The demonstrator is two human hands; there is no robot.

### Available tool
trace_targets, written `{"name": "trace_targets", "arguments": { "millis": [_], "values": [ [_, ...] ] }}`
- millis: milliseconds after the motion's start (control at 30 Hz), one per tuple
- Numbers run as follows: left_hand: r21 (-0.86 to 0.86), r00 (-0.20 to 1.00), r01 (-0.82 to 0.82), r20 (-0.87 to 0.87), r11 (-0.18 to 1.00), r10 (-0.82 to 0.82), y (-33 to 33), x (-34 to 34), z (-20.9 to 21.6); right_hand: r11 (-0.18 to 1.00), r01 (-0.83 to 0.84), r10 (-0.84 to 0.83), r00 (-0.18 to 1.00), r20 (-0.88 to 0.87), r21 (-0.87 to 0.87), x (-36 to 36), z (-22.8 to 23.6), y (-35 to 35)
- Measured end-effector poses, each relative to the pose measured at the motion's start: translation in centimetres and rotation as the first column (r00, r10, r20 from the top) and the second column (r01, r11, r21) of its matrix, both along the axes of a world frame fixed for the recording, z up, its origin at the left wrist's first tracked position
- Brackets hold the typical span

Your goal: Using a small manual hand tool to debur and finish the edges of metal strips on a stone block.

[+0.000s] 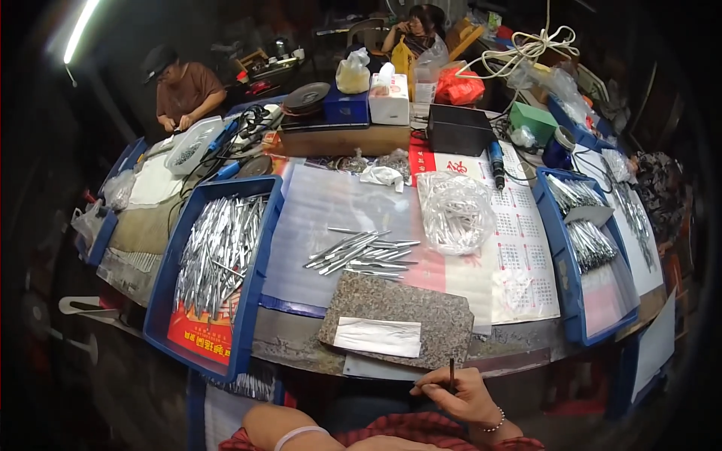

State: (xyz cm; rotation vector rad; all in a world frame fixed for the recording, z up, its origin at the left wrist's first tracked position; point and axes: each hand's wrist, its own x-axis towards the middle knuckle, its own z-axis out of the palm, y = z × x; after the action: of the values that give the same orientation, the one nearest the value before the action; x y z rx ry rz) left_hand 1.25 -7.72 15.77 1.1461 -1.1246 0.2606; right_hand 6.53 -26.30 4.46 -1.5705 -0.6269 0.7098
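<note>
Below the front edge of the table, my right hand (460, 396) is closed around a thin dark stick (452, 373) that points upward; its exact kind is not clear. A beaded bracelet circles that wrist. My left forearm (274, 427) lies bent along the lower edge, with a pale band on it; its fingers do not show. In front of me is a speckled stone slab (376, 301) bearing a white paper strip (377, 337). Just beyond it, several slim silvery metal rods (359, 252) lie loosely on a translucent plastic sheet (301, 218).
On the left, a blue tray (158, 312) holds many metal rods. Another blue tray (575, 301) with bundled rods stands right. A plastic bag of parts (455, 214) lies between them. Boxes, cables and a blue-and-black handheld tool (496, 165) sit farther back. Two other people are across the room.
</note>
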Motion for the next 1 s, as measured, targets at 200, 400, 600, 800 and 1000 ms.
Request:
{"name": "trace_targets", "arguments": {
  "millis": [200,400,600,800,1000],
  "values": [
    [0.521,0.671,-0.035,-0.62,0.853,0.406,6.3,-7.1,-5.3,0.926,-0.352,0.347,0.936,0.059,0.14,0.2,1.9,0.5],
    [0.164,0.555,0.067,-0.826,0.984,0.1,2.0,-4.9,-9.1,0.853,-0.452,0.389,0.884,0.26,0.261,0.4,1.4,3.1],
    [0.703,0.293,-0.649,-0.121,0.29,0.948,10.0,0.0,-6.3,0.906,0.372,-0.305,0.905,-0.298,0.201,1.2,0.2,0.0],
    [0.633,0.06,-0.75,0.354,-0.192,0.933,20.2,9.4,-16.9,0.999,-0.052,0.052,0.998,-0.019,0.017,-0.3,0.7,-0.3],
    [0.807,0.048,-0.535,0.325,-0.25,0.945,21.0,11.4,-19.1,0.995,-0.101,0.101,0.995,-0.006,-0.018,0.1,-0.6,-0.5]
  ]
}}
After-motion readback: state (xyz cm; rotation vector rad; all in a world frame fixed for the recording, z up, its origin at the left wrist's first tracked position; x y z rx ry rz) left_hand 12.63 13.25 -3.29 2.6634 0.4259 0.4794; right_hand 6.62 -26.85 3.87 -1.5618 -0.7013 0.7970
